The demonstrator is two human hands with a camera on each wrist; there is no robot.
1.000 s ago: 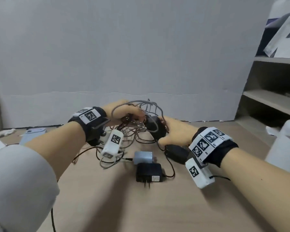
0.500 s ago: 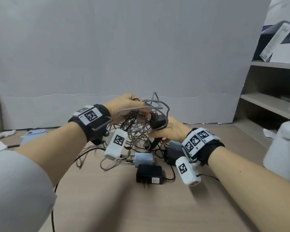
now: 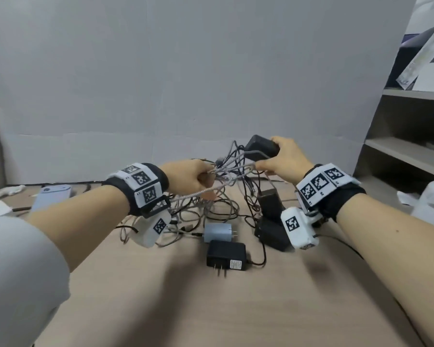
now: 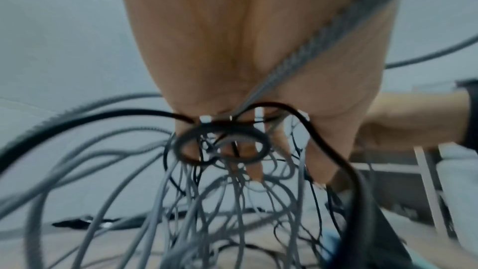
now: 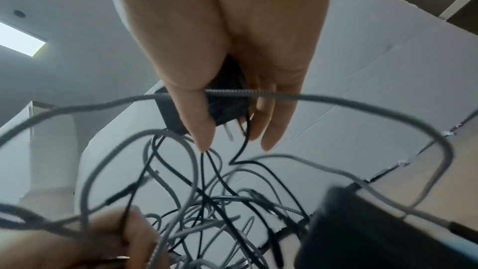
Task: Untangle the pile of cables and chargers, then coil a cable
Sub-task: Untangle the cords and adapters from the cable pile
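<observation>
- The tangle [image 3: 211, 196] of grey and black cables lies mid-table [image 3: 236, 309], with its upper strands lifted between the two hands.
- The left hand [image 3: 188, 179] is closed in a fist around a bunch of cables, at about 9 o'clock from the tangle's raised part; the left wrist view shows strands hanging down from its curled fingers [image 4: 253, 163], though blur hides which ones it grips.
- The right hand [image 3: 283, 159] grips a black charger [image 3: 261, 147], held up at about 1 o'clock from the tangle; a grey braided cable [image 5: 336, 99] crosses its fingers [image 5: 199, 122].
- Another black charger [image 3: 226, 255] lies flat on the table at 6 o'clock from the tangle, prongs toward the person.
- A light-blue charger [image 3: 217, 232] sits just behind it, touching the cables.
- Two more black bricks [image 3: 271, 221] stand at about 4 o'clock, below the right wrist.
</observation>
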